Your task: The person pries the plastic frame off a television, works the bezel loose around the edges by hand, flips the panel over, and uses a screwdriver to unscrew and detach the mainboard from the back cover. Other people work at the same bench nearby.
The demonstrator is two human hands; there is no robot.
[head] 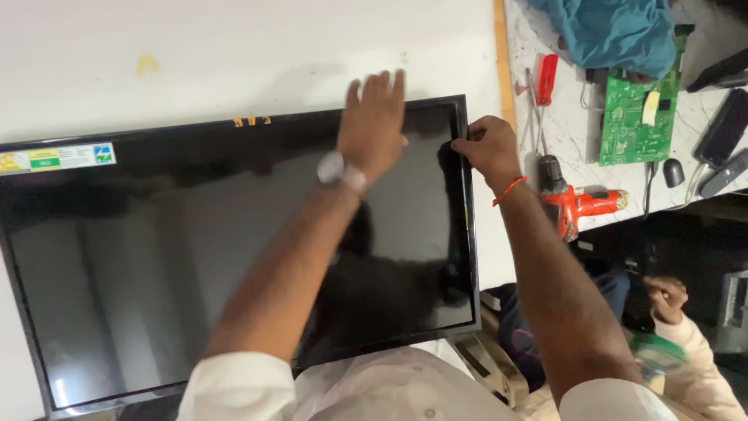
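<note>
At the frame's upper right, the right hand (489,146) pinches the flat-screen television (156,257) bezel, prying it, while the left hand (374,125) lies open-fingered on the glass; next calls for working along the edge.

Black flat screen (156,257) on table; coloured sticker (58,158) top-left corner.

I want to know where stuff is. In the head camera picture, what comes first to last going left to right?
Sticker → left hand → right hand → red screwdriver → red drill → green circuit board → black remote.
</note>
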